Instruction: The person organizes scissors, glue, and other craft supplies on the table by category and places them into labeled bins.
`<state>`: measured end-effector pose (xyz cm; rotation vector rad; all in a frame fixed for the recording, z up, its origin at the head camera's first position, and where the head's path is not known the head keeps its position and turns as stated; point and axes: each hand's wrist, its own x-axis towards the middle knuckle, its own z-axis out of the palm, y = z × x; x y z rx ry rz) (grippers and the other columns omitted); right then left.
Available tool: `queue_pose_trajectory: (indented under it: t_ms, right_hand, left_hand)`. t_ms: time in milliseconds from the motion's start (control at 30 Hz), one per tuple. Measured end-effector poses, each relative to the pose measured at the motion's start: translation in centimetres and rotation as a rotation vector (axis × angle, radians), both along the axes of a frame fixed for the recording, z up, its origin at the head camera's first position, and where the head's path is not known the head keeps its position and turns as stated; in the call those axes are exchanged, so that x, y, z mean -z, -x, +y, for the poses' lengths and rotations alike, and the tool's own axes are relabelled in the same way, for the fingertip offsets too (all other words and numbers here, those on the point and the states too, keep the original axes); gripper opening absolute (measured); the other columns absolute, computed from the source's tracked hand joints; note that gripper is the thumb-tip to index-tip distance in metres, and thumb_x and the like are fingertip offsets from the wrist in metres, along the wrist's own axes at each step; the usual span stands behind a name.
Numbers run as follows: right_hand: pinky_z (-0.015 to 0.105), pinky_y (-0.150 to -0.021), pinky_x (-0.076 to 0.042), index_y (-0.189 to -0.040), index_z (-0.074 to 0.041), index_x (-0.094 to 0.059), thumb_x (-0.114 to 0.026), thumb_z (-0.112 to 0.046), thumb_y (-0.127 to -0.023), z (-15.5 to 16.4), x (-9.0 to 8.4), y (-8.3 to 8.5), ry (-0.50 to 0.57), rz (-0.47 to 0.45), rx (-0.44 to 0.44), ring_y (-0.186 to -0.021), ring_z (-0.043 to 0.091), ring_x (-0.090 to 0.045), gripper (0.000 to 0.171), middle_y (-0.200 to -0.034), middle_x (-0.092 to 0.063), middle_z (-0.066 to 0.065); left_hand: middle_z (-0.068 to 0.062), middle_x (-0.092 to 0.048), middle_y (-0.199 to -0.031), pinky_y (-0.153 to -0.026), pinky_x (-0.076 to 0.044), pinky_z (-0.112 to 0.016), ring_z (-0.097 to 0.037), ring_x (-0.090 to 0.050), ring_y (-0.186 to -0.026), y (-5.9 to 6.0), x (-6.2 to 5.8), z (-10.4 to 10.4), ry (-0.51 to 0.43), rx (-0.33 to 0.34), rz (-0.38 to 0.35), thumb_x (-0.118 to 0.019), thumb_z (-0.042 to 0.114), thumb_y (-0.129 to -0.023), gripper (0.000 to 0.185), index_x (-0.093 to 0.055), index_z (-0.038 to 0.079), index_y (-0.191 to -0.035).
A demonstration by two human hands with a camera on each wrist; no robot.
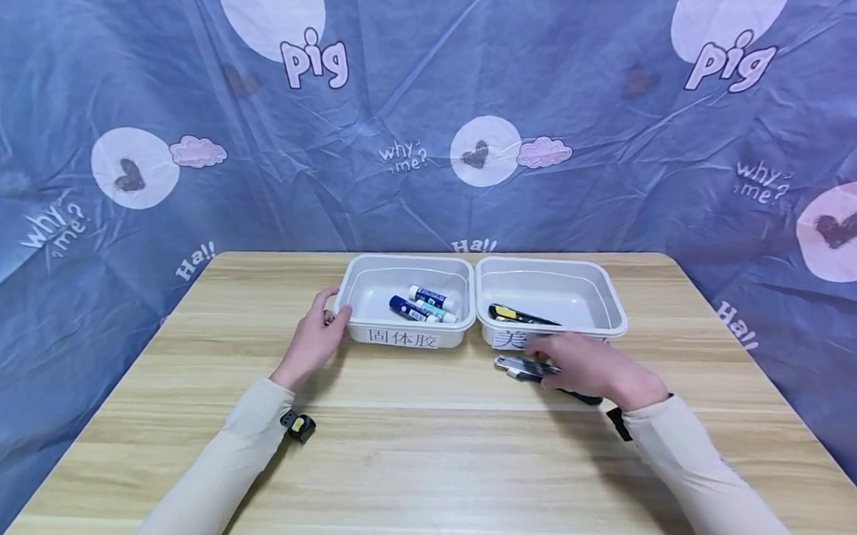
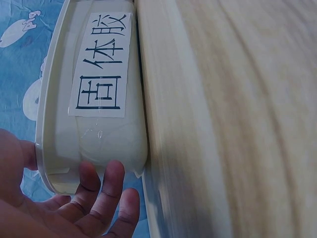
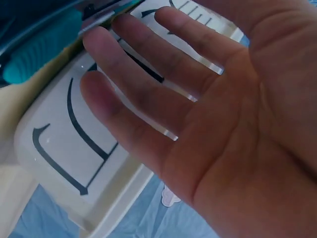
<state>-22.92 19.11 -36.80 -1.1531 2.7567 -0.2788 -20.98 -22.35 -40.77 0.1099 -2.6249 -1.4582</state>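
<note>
Fingers of the right hand [image 1: 599, 370] lie nearly straight over a utility knife [image 1: 521, 366] on the table [image 1: 416, 463], their tips resting on its near end; in the right wrist view the fingers [image 3: 143, 89] are spread and relaxed, and whether they pinch the knife cannot be told. The knife lies flat just under and to the left of that grip, its long axis running left to right along the table's near-far grain crosswise, its metal end pointing left, away from the palm. A teal-handled tool [image 3: 39, 59] shows blurred beyond the fingertips in the wrist view.

Just past the right fingertips stands the right bin [image 1: 603, 311], white, with a paper label on its front wall partly hidden by the hand. Inside it lies a black and yellow knife [image 1: 521, 315], its long axis also left to right.

The left hand [image 1: 318, 338] holds the near left corner of the left bin [image 1: 357, 284], thumb over the rim, fingers [image 2: 106, 193] loosely curved against the outer wall. To the right of this grip the label [image 2: 101, 67] sits on the front wall. Inside the bin lie glue sticks [image 1: 426, 304], slanting left to right. The two bins touch side by side.
</note>
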Motion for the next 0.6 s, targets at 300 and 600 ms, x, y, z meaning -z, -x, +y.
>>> queue_pose_trajectory:
  t_ms: [300, 600]
  right_hand:
    - [0.047, -0.089, -0.055, -0.109, -0.013, -0.071, -0.086, -0.005, -0.076, -0.4, 1.0, 0.1, -0.051, 0.036, 0.015, -0.097, 0.026, -0.068, 0.037, -0.105, -0.071, 0.003]
    - [0.048, -0.088, -0.055, -0.107, -0.012, -0.070, -0.085, -0.002, -0.074, -0.7, 1.4, 0.1, -0.059, 0.065, 0.018, -0.095, 0.027, -0.068, 0.037, -0.104, -0.070, 0.004]
  left_hand:
    - [-0.009, -0.059, -0.079, -0.064, -0.041, -0.031, -0.016, -0.052, -0.067, 0.1, 0.0, 0.0, 0.000, 0.002, 0.002, -0.049, 0.032, -0.108, 0.054, -0.035, 0.012, -0.156]
    - [-0.008, -0.059, -0.078, -0.067, -0.043, -0.032, -0.017, -0.054, -0.069, 0.0, 0.1, 0.0, -0.001, 0.004, -0.002, -0.049, 0.032, -0.108, 0.054, -0.035, 0.013, -0.156]
